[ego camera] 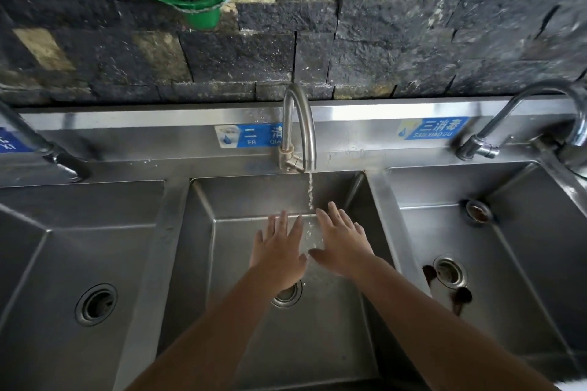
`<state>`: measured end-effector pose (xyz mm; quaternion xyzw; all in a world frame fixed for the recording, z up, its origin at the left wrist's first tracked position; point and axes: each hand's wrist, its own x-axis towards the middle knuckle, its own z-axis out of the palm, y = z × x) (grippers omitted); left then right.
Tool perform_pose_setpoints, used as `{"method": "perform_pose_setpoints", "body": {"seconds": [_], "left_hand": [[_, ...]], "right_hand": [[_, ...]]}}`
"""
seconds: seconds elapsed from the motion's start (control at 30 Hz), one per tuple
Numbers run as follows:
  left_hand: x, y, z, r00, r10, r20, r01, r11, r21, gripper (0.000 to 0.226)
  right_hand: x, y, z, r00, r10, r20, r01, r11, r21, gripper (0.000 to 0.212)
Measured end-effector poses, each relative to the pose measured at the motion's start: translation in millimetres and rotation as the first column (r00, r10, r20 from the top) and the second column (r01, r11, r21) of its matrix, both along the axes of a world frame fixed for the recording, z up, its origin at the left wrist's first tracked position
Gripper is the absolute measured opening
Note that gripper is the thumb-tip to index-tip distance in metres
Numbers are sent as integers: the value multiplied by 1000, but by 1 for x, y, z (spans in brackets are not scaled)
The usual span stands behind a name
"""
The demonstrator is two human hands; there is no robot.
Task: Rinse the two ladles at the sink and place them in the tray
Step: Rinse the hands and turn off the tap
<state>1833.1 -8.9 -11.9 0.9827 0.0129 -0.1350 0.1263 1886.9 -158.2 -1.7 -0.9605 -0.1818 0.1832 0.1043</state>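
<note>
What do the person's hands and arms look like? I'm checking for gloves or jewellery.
Both are bare: the left hand and right hand wear no gloves, and no rings, watch or bracelet show. Both forearms are uncovered, with no sleeve in view. Nails look short and plain.

A three-basin stainless steel sink unit (178, 200) spans the counter in front of me, against a dark stone wall. Water runs from the middle faucet (298, 127) into the centre basin (203, 263). Dark residue (457, 295) lies beside the right basin's drain (449, 271). Blue labels (433, 127) line the far backsplash.
</note>
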Motion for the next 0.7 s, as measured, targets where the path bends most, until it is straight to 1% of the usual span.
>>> {"method": "perform_pose_setpoints", "body": {"seconds": [0.07, 0.13, 0.2, 0.33, 0.43, 0.57, 0.63, 0.7], "left_hand": [[-9, -9, 4, 1000, -17, 24, 18, 1000, -13, 73], [-14, -19, 8, 998, -47, 47, 47, 999, -17, 67], [-17, -32, 9, 998, -60, 33, 61, 998, -28, 67], [-19, -67, 4, 997, -76, -14, 76, 996, -45, 73], [-16, -101, 0, 992, -121, -42, 120, 992, -30, 80], [-6, -157, -4, 982, -177, -64, 173, 983, -63, 82], [0, -190, -8, 973, -214, -89, 202, 972, -122, 78], [7, -228, -14, 962, -244, -124, 214, 954, -211, 75]], "right_hand": [[-18, -15, -2, 999, -35, -23, 35, 999, 8, 91], [-33, -32, -7, 997, -67, -39, 66, 998, -18, 94], [-46, -51, -13, 993, -99, -68, 96, 994, -45, 99], [-61, -94, -29, 977, -110, -184, 86, 988, -132, 115], [-65, -129, -39, 963, -134, -234, 103, 985, -138, 118], [-62, -182, -46, 944, -203, -261, 177, 977, -120, 112], [-58, -212, -49, 920, -266, -289, 247, 964, -103, 106], [-53, -243, -56, 878, -363, -312, 349, 932, -101, 94]]}}
